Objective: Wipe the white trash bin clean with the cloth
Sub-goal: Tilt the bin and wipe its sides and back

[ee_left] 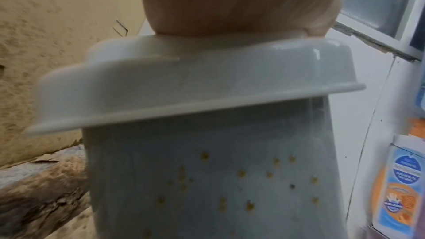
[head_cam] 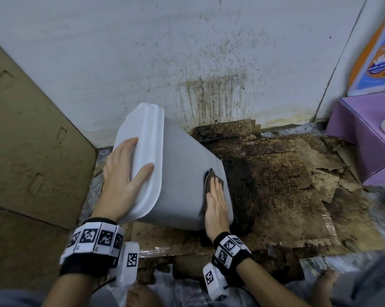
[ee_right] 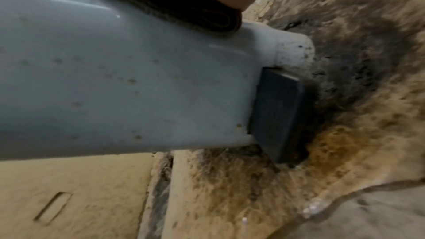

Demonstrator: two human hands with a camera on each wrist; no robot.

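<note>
The white trash bin [head_cam: 182,173] leans over. Her left hand [head_cam: 122,173] lies flat on its lid [head_cam: 140,151]. The right hand [head_cam: 217,204], fingers straight, presses a brown cloth [head_cam: 211,178] against its side.

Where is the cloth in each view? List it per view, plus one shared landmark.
Head: cloth right of centre, under the right hand, near the bin's base.
Left wrist: not in view.
Right wrist: top centre, under the hand.
Shared landmark: white trash bin.

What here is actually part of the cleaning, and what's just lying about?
Part of the job:
white trash bin
cloth
left hand steadying the lid
right hand pressing the cloth

Just lying about:
stained cardboard
purple box
cardboard box
</note>
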